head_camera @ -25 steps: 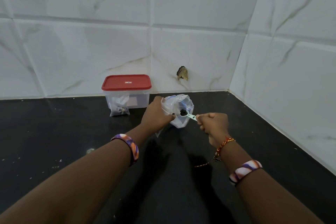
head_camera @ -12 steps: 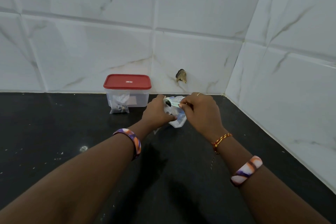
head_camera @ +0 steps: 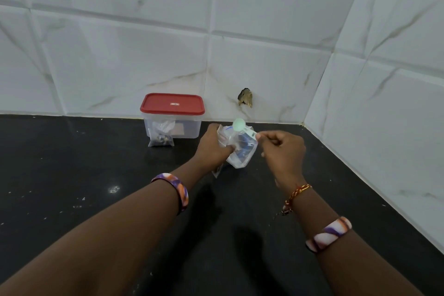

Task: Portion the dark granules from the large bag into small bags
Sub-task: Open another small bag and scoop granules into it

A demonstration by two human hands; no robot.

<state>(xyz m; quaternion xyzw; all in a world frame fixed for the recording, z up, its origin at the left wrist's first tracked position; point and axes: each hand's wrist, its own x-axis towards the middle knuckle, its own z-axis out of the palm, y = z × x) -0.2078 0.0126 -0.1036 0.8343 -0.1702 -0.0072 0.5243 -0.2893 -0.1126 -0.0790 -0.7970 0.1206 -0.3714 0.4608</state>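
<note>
Left hand: the left hand [head_camera: 214, 145] is curling its fingers round the crumpled clear plastic bag with a blue print [head_camera: 240, 149], holding it up off the black stone counter [head_camera: 72, 187] near the tiled corner.
Right hand: the right hand [head_camera: 283, 149] is pinching the handle of a small pale green plastic measuring spoon [head_camera: 239, 125], fingers curled tight on it.
Spoon: its round bowl is showing its pale back above the mouth of the bag, so it is probably tipping its load in or leaving empty; no granules are showing on it.
Granules: whatever lies inside the held bag is hidden by crinkles and print; a small clear bag with dark granules at its bottom [head_camera: 161, 138] is leaning against the clear plastic box with a red lid [head_camera: 172, 115], well to the left of the hands.
Step in hand: judging by the pose, one spoonful is being transferred at the bag's mouth.
Doing it well: keep the mouth held wide and steady, turn the spoon fully over well inside the opening, and tap it gently before lifting away, so that nothing is scattering onto the dark counter where spilled grains would be hard to spot.
</note>
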